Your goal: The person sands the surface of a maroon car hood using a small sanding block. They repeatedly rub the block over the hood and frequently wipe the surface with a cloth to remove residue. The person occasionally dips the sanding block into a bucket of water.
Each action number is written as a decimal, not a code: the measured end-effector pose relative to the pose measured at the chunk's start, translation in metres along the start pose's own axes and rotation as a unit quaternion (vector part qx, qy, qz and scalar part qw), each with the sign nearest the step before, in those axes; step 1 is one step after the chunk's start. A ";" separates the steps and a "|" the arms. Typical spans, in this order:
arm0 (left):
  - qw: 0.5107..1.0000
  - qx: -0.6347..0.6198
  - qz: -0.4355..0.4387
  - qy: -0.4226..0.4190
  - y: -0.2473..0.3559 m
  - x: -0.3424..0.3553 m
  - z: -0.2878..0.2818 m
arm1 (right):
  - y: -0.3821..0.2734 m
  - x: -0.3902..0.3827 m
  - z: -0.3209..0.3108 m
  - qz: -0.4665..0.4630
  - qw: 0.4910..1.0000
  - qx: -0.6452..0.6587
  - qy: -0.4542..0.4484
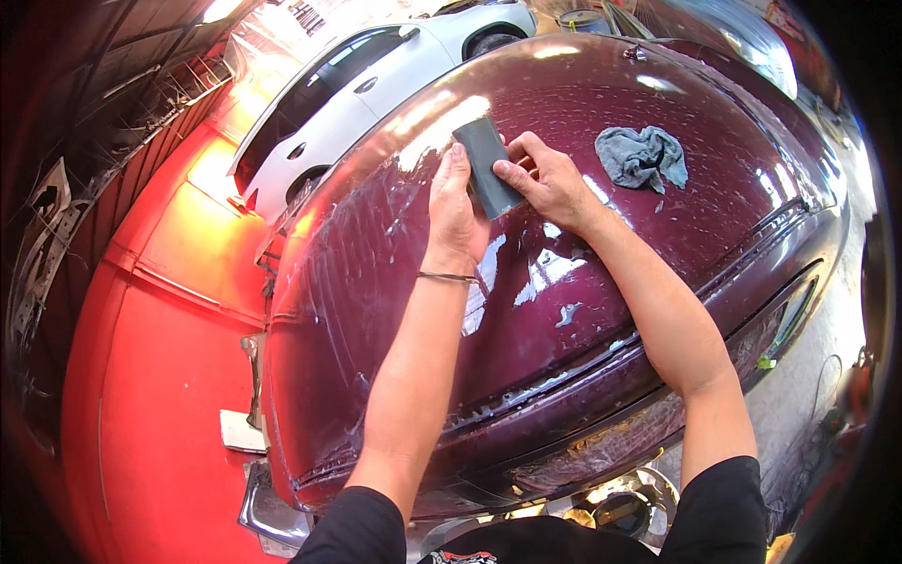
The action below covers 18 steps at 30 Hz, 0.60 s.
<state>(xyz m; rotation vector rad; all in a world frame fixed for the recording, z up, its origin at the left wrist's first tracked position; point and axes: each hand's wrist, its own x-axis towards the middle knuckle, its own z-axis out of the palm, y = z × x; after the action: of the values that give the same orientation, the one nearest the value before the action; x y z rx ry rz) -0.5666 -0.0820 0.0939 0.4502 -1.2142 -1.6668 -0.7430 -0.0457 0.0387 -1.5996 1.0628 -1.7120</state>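
A dark grey piece of sandpaper (485, 169) is held between my two hands, above a wet, glossy maroon car panel (348, 310). My left hand (456, 216) is closed on its left edge, thumb on top and the other fingers mostly hidden behind. At the right edge, my right hand (552, 188) has its thumb against the sheet and its fingers curled. A crumpled blue-grey cloth (639, 158) lies on the panel to the right of my hands. Water streaks and pale smears cover much of the paint.
Beyond the panel, on the left, stands a white car (376, 80). A bright red surface (178, 404) fills the left side, with scrap metal parts (45, 235) along the dark wall. Round containers (622, 515) sit low, near my body. A silvery car body (742, 38) is at the far right.
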 end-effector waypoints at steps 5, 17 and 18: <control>0.998 0.047 -0.043 0.019 0.016 -0.028 -0.003 | -0.003 0.002 -0.002 0.015 0.994 0.060 -0.093; 0.971 -0.186 -0.149 0.033 0.037 -0.161 -0.058 | -0.046 -0.051 0.064 -0.326 0.927 -0.149 -0.108; 0.967 -0.218 -0.128 0.034 0.038 -0.169 -0.061 | -0.052 -0.054 0.072 -0.356 0.907 -0.191 -0.119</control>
<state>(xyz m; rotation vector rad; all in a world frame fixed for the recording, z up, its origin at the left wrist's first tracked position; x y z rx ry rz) -0.4269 0.0320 0.0604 0.3947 -0.7273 -2.0575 -0.6596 0.0142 0.0513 -2.6178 0.7602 -1.7155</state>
